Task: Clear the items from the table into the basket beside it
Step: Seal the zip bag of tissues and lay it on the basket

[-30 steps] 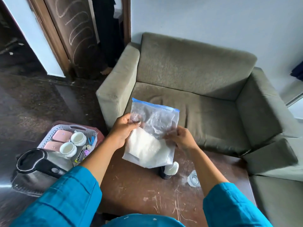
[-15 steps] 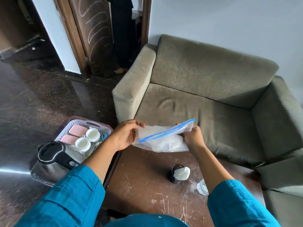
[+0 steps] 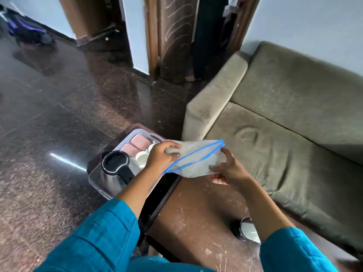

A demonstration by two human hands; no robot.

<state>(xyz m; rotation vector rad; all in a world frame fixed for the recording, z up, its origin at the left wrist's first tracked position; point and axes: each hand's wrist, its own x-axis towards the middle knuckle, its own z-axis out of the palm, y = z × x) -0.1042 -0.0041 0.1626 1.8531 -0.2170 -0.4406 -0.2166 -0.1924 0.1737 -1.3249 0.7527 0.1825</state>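
I hold a clear zip bag (image 3: 198, 160) with a blue seal strip and white contents, lying nearly flat above the table's far left corner. My left hand (image 3: 164, 156) grips its left end, and my right hand (image 3: 227, 169) holds its right side from below. The pale perforated basket (image 3: 125, 141) sits on the floor just left of the table, under my left hand; it holds two pink boxes (image 3: 140, 141), white cups (image 3: 142, 156) and a kettle with a black lid (image 3: 115, 162). A dark cup with a white inside (image 3: 245, 228) lies on the scratched brown table (image 3: 196, 213).
An olive-green sofa (image 3: 284, 114) runs along the table's far and right sides. Dark polished floor (image 3: 59, 114) spreads to the left. A wooden door frame (image 3: 155, 36) with a person's bare foot (image 3: 190, 78) beside it stands behind the sofa arm. A dark bag (image 3: 27, 33) lies far left.
The bag went from upright in front of me to flat, and both hands carried it left toward the basket. My view swung left, so less of the table shows.
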